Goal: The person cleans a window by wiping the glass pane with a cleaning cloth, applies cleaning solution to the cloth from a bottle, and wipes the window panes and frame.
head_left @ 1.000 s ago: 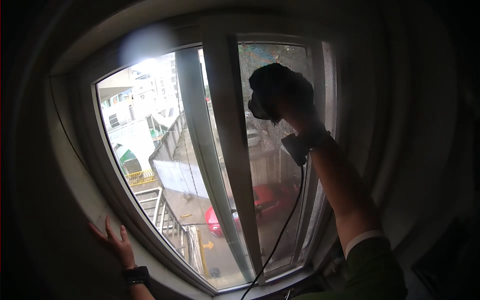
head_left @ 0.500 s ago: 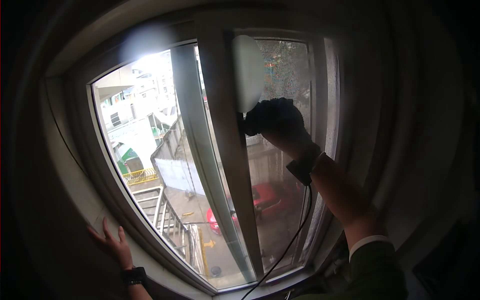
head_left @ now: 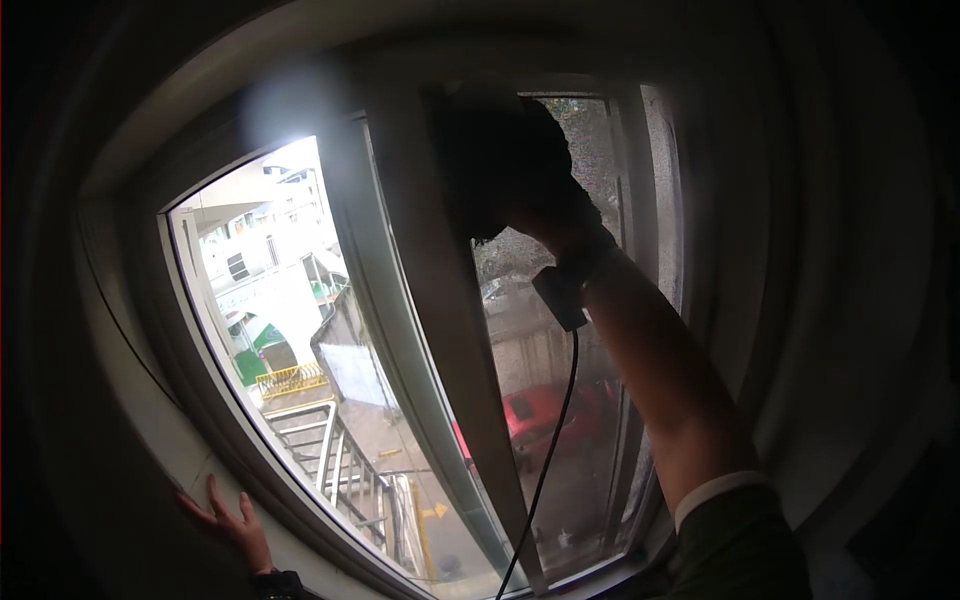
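My right hand (head_left: pixel 548 228) is raised to the upper part of the right window pane (head_left: pixel 525 340). A dark, fuzzy-edged cloth (head_left: pixel 520 150) covers its fingers and lies against the glass and the inner frame. The shape of the fingers under it is hidden. On the wrist sits a small black box (head_left: pixel 560 298) with a black cable (head_left: pixel 550 455) running down from it. My left hand (head_left: pixel 235 528) rests low on the pale window surround (head_left: pixel 140 400), fingers spread, holding nothing. A dark band (head_left: pixel 282 583) circles that wrist.
A thick upright frame bar (head_left: pixel 440 330) divides the window. Droplets and haze mark the right pane. Through the glass, well below, are a red car (head_left: pixel 545 415), a metal stair frame (head_left: pixel 330 450) and a yellow railing (head_left: pixel 290 381).
My right hand and the cloth have moved up and left along the pane, covering the pale reflection there. The view has shifted slightly. My left hand keeps its place on the surround.
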{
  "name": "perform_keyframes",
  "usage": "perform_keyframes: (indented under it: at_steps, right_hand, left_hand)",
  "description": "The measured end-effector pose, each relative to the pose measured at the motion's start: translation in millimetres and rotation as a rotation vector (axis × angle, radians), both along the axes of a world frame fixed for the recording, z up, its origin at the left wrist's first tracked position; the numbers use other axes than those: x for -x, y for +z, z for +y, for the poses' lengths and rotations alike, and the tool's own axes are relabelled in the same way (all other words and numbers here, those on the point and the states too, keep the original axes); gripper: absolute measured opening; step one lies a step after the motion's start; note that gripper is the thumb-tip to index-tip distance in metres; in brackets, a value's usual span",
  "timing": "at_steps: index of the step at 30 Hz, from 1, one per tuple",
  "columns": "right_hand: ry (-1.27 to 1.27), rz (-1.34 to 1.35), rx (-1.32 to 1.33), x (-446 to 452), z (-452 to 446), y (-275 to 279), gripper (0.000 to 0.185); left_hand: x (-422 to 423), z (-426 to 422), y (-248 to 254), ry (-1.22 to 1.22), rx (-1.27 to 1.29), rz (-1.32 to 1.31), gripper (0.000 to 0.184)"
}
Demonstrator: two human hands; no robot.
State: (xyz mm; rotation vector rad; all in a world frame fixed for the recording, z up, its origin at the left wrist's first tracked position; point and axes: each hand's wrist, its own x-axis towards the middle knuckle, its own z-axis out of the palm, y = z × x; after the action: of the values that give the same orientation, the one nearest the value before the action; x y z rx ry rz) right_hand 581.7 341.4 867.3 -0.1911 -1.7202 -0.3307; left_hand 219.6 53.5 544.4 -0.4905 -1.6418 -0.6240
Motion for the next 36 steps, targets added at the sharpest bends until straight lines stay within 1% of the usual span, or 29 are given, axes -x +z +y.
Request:
perform_keyframes:
  at_steps: [2, 3, 5, 6, 7, 9, 11, 13, 17, 19, 23, 26, 29, 30, 31, 32, 36]
  right_hand:
    - [-0.296, -0.347, 0.307, -21.6, -13.6, 21.3, 0.019]
    - [-0.375, -0.376, 0.326, -24.0, -13.1, 22.0, 0.021]
    - [-0.224, -0.091, -0.037, -23.7, 29.4, 8.8, 0.021]
    - [-0.146, 0.056, -0.222, -26.1, 34.9, 5.5, 0.022]
    - [-0.046, 0.054, -0.09, -30.7, 38.6, 2.5, 0.02]
    - [0.065, 0.082, 0.291, -41.1, 3.2, 4.2, 0.02]
    - [0.023, 0.069, 0.368, -44.7, -0.8, 4.1, 0.021]
    - [-0.033, 0.081, 0.296, -41.8, 13.2, 4.8, 0.018]
    - [-0.158, 0.161, 0.116, -40.5, 71.9, 6.8, 0.013]
    - [-0.213, 0.219, 0.044, -42.9, 107.6, 11.1, 0.011]
    - [-0.316, 0.323, -0.097, -58.4, 174.6, 5.3, 0.005]
    - [-0.369, 0.376, -0.177, -75.9, 215.3, 2.6, 0.002]
    - [-0.43, 0.416, -0.307, -93.4, 239.8, -11.1, 0.003]
    - [-0.467, 0.409, -0.357, -100.5, 242.3, -17.0, 0.006]
    - [-0.343, 0.372, -0.171, -107.9, 244.7, -22.8, 0.008]
    - [-0.31, 0.346, -0.06, -113.6, 244.1, -40.2, 0.007]
    - [-0.321, 0.225, 0.121, -128.0, 230.6, -114.3, 0.007]
  left_hand:
    - [-4.8, 0.3, 1.5, 0.031, 0.017, -0.008, 0.058]
    - [-6.3, 2.2, 1.6, 0.039, 0.015, -0.021, 0.057]
    - [-6.3, 1.0, 3.7, 0.075, 0.025, -0.043, 0.051]
    - [-2.4, 0.2, 2.0, 0.075, 0.025, -0.028, 0.051]
    - [2.5, -1.0, -1.0, 0.074, 0.023, -0.015, 0.05]
    - [5.6, -0.2, -3.7, 0.072, 0.021, -0.001, 0.05]
    - [6.2, 0.1, -3.1, 0.073, 0.016, 0.008, 0.05]
    - [9.8, -0.3, -5.6, 0.065, -0.003, 0.004, 0.05]
    - [10.7, 0.0, -6.0, 0.013, -0.01, -0.006, 0.05]
    - [11.4, -1.4, -6.8, 0.043, 0.006, -0.002, 0.049]
    - [16.5, -2.7, -8.3, 0.076, 0.012, 0.025, 0.047]
    - [17.7, -2.0, -8.3, 0.039, -0.005, 0.033, 0.047]
    - [21.4, -3.1, -6.8, 0.056, -0.004, 0.011, 0.046]
    - [21.8, -3.1, -8.7, 0.067, -0.005, 0.01, 0.046]
    - [22.5, -3.5, -9.9, 0.076, -0.005, 0.006, 0.046]
    - [21.0, -4.1, -8.1, 0.086, -0.003, 0.003, 0.047]
    - [17.8, -3.6, -6.9, 0.075, -0.009, -0.026, 0.048]
